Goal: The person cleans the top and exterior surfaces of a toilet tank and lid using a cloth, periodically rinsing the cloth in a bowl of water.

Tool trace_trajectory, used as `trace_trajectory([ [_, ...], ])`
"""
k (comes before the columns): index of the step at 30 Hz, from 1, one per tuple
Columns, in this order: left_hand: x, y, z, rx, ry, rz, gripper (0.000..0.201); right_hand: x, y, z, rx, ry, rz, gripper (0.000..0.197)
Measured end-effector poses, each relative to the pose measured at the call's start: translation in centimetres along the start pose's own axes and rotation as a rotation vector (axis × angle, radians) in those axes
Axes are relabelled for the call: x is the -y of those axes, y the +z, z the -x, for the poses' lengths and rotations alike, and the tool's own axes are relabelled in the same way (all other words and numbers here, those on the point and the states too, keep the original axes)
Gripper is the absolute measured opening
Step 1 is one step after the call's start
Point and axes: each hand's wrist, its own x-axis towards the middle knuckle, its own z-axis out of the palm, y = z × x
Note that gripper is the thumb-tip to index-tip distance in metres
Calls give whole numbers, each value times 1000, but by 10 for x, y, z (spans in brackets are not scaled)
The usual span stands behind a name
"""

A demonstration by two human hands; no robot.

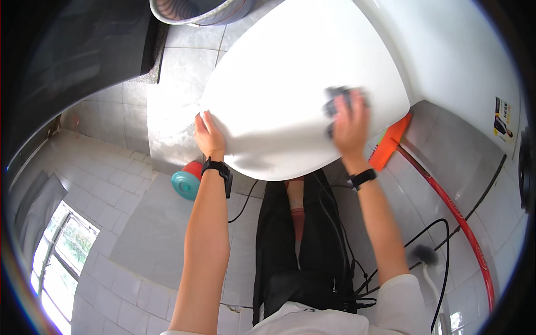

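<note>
A large white, smooth, round-cornered panel fills the upper middle; I cannot tell what it is part of. My left hand grips its left edge, with the thumb and fingers at the rim. On the right part of the panel's face, my right hand presses a dark grey cloth. Motion blurs that hand and the cloth, and the fingers cover part of the cloth. Both wrists carry black bands. A faint greyish smudge or shadow shows along the panel's near edge.
A bucket stands beyond the panel. By the left forearm is a teal-lidded red container. On the right lie an orange broom head, a red pole, a dark round brush and black cables. A dark cabinet fills the upper left.
</note>
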Motion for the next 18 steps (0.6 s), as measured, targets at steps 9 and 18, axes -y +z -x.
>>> trace_trajectory([
  [9,7,8,-3,-37,48,-16,46,-90,-27,11,-53,20,-47,39],
  [18,15,7,-6,-65,86,-58,43,73,3,75,460,-305,-298,44],
])
